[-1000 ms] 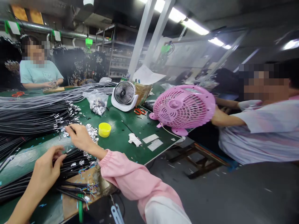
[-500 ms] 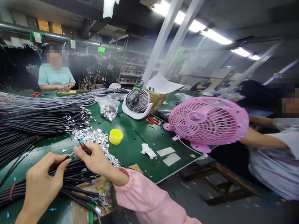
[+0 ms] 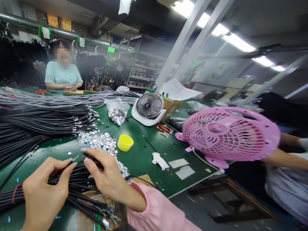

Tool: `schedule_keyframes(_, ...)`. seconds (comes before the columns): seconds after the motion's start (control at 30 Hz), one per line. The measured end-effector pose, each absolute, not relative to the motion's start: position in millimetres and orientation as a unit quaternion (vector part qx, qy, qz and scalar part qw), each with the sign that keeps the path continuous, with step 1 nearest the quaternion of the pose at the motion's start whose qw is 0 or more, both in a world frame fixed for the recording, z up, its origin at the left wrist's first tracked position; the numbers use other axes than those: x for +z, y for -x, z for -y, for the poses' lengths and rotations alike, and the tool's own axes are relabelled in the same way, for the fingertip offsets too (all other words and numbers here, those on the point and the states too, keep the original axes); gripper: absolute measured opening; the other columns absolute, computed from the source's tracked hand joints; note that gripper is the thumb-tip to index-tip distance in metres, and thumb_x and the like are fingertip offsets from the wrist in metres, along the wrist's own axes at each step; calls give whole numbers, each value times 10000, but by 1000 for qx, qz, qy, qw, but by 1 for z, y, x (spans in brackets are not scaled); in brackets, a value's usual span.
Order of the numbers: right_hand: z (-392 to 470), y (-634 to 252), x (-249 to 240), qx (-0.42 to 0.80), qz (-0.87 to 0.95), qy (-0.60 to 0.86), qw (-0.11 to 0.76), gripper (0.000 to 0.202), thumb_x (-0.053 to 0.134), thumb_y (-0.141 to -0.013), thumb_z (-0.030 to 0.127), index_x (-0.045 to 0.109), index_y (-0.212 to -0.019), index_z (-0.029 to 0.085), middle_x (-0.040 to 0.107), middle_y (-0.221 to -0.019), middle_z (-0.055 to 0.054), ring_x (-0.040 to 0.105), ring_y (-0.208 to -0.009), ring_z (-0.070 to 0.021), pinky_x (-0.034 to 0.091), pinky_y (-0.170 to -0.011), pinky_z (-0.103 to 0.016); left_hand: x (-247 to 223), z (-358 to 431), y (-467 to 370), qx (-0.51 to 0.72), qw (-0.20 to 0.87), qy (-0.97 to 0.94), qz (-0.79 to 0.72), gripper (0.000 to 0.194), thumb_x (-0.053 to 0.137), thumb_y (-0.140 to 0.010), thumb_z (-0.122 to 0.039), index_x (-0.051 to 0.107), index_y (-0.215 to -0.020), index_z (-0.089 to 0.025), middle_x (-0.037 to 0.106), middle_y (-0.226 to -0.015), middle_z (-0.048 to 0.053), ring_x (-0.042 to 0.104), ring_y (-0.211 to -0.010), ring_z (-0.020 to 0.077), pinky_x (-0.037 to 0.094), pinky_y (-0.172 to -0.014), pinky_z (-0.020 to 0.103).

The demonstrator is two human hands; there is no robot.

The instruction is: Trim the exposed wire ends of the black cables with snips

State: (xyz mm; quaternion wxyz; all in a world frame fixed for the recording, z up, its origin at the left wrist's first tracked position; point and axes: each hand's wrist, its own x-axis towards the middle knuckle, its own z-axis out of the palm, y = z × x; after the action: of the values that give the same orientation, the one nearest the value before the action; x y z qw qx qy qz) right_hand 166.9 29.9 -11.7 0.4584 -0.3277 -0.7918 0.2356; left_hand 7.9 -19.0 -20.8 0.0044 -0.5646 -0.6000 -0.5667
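My left hand [image 3: 47, 189] pinches the end of a black cable, whose pale tip pokes out past the fingertips. Close to its right, my right hand [image 3: 108, 175] is closed on dark tweezers, their points by the cable tip. Below both hands lies a bundle of black cables [image 3: 84, 205] with stripped, coloured wire ends, tied by a red band [image 3: 14, 193] at the left. Behind my right hand spreads a pile of silver foil scraps [image 3: 103, 142]. A yellow round container [image 3: 125, 142] stands just beyond the pile.
Large cable bundles [image 3: 43, 120] cover the left of the green table [image 3: 144, 166]. A small white fan [image 3: 149, 107], a bag of scraps [image 3: 116, 112], orange scissors [image 3: 164, 128] and a pink fan [image 3: 228, 134] stand or lie further off. One person sits across, another at the right.
The view has shifted, so the scene sits further right. My right hand has turned, with the tweezers now pointing toward the cable tip; my left hand keeps its pinch.
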Motion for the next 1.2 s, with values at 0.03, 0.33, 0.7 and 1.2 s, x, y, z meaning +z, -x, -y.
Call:
schedule_keyframes(0.03,-30,-167,-12,216,798,319,463,213,534,-989,243,737,-1019,186,772,-943,-72,686,-797,-191,528,-715,-287,-23,19,-8,-566,3,561,605,202,678,-827,-442,702,-704,-283,709,-639,-64,652,-561,141,520,-600,253)
schedule_keyframes(0.33,-31,-167,-11,87,853,216,467,401,447,-1039,217,640,-689,186,650,-675,-24,530,-555,-139,393,-490,-254,-27,20,-6,-568,-6,566,598,197,684,-859,-450,705,-747,-288,681,-659,-75,629,-576,128,524,-630,240)
schedule_keyframes(0.7,-32,-169,-20,30,871,227,434,356,433,-1045,183,658,-769,192,694,-744,-16,580,-606,-136,439,-536,-244,-20,18,-7,-569,29,586,576,148,707,-816,-380,719,-695,-295,710,-607,-107,654,-517,85,502,-554,156)
schedule_keyframes(1.2,-40,-170,-25,179,801,149,552,204,603,-1015,255,766,-1002,133,753,-848,-76,705,-702,-133,576,-627,-204,3,10,7,-504,-133,708,476,403,545,-901,-379,637,-529,-255,572,-451,-52,528,-359,105,403,-360,164)
